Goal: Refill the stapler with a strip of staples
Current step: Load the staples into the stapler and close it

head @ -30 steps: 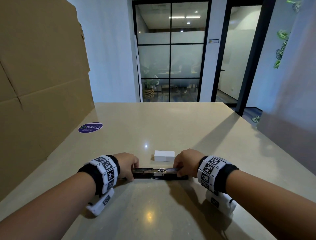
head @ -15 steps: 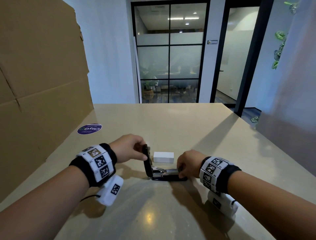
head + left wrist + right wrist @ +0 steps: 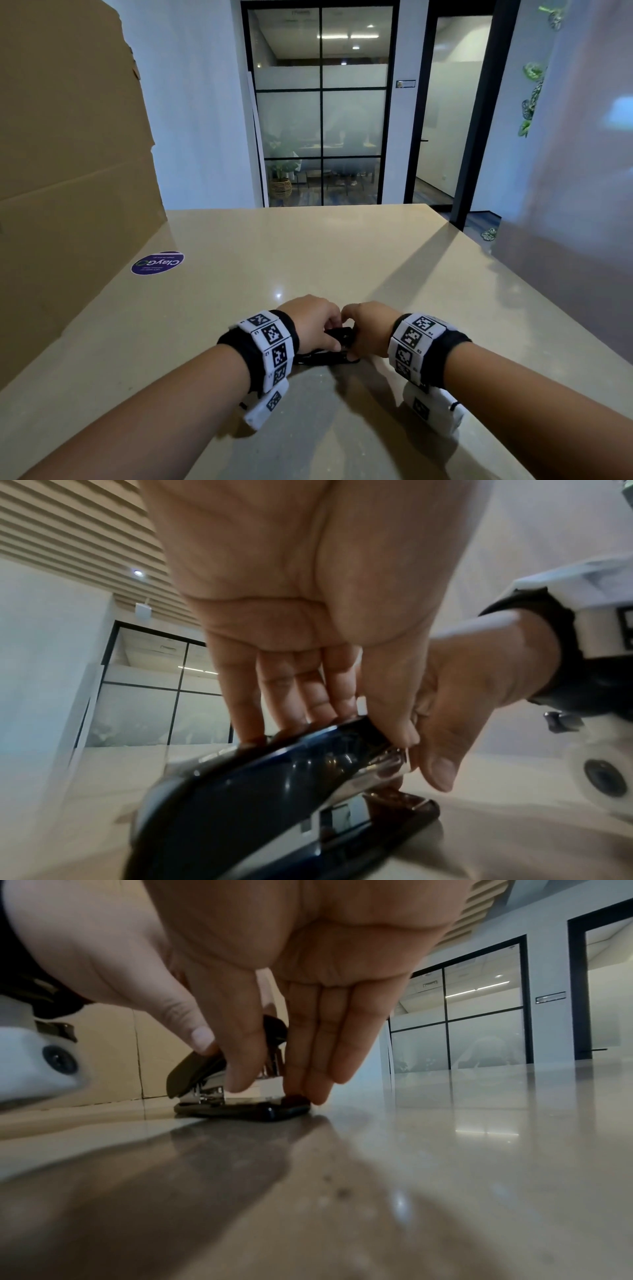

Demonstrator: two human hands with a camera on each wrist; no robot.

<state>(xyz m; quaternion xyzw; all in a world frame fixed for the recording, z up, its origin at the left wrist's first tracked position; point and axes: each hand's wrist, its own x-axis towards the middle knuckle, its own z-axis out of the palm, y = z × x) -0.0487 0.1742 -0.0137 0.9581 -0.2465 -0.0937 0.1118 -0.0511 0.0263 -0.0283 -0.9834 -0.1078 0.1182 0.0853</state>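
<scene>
A black stapler (image 3: 337,337) lies on the beige table (image 3: 308,260) between my two hands. My left hand (image 3: 334,334) pinches its glossy top cover (image 3: 257,791), fingers over the back and thumb on the near side. The cover (image 3: 195,1069) slopes up from the hinge, with a gap above the metal magazine (image 3: 377,767) and the base (image 3: 240,1110). At the stapler's front end, my right hand (image 3: 270,1085) pinches the magazine between thumb and fingers, fingertips (image 3: 308,1088) down on the base. In the head view my hands hide the white staple box.
A tall cardboard sheet (image 3: 68,154) stands along the table's left side. A round purple sticker (image 3: 157,262) lies flat near it. The table's far edge faces glass doors (image 3: 322,109). A grey panel (image 3: 575,205) borders the right side.
My left hand swung the cover from flat open on the left, through upright, over toward the magazine. It now sits beside my right hand, which stayed at the stapler's front end.
</scene>
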